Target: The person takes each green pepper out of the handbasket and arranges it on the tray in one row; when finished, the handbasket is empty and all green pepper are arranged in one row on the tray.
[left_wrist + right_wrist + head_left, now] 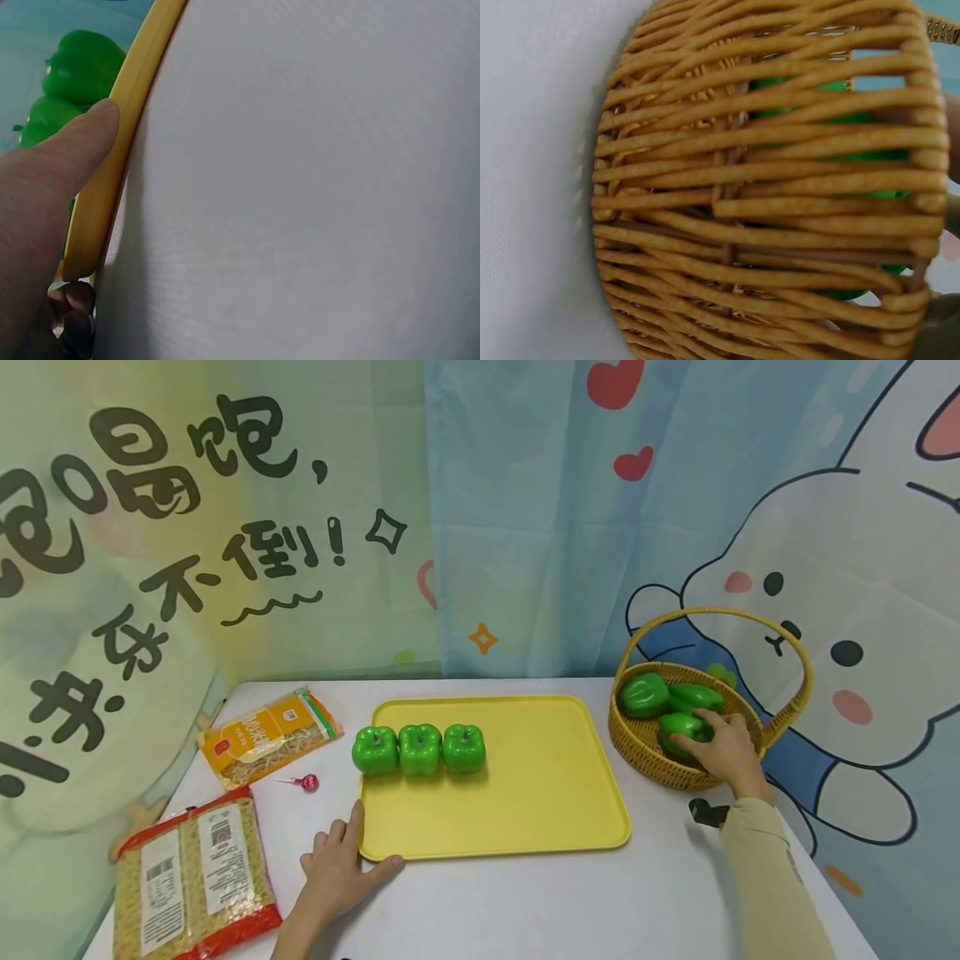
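In the head view my right hand [726, 750] reaches into the wicker basket [652, 766], thumb and fingers around a green bell pepper [681, 727]. Behind it in the basket lie two more green peppers, one [645, 695] at the left and another [695, 697] at the back. My left hand [335, 864] touches the near left corner of the yellow tray [517, 802], its thumb along the front edge. The left wrist view shows that thumb [86, 142] against the tray rim [139, 75]. Three green bell peppers [420, 749] stand in a row on the tray. Basket weave [780, 180] mostly hides the right hand's grip in the right wrist view.
Left of the tray lie an orange snack-like packet [270, 737], a small red lollipop [308, 782] and a large red-edged bag [198, 877]. The basket's tall handle [799, 693] arches beside the right hand. A printed curtain [517, 568] hangs behind the white table [525, 902].
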`<action>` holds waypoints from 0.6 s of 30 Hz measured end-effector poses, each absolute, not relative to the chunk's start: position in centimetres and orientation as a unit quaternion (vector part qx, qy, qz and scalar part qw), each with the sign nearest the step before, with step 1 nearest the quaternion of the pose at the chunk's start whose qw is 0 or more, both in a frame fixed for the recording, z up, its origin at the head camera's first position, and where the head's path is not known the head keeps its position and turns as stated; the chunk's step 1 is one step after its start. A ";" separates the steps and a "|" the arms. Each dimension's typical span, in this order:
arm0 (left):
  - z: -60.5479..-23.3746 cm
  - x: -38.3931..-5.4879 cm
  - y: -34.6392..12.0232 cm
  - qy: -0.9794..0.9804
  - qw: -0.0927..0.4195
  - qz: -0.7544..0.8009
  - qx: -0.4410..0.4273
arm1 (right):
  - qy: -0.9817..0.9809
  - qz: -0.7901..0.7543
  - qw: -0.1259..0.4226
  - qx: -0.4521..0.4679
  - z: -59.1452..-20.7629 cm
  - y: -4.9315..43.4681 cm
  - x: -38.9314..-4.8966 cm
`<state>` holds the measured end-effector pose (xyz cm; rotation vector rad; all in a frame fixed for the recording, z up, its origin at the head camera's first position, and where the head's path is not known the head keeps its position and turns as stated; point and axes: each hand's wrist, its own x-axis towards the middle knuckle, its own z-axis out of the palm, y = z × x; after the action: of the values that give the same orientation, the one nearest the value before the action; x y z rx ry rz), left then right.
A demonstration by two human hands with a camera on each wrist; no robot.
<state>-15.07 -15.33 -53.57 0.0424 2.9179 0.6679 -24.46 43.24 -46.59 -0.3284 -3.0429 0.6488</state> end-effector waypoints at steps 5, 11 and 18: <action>-53.6 -15.1 -15.4 0.972 0.072 0.222 0.014 | -0.971 0.218 0.035 -0.092 -46.3 42.7 -24.3; -53.5 -15.1 -15.4 0.972 0.074 0.223 0.014 | -0.968 0.231 0.061 -0.077 -45.9 41.6 -24.1; -53.5 -15.1 -15.5 0.972 0.074 0.223 0.013 | -0.963 0.246 0.102 -0.039 -45.2 40.5 -24.3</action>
<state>-15.10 -15.47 -53.45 0.0395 2.9172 0.6694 -24.34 40.45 -45.23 -0.1138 -2.8441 0.7259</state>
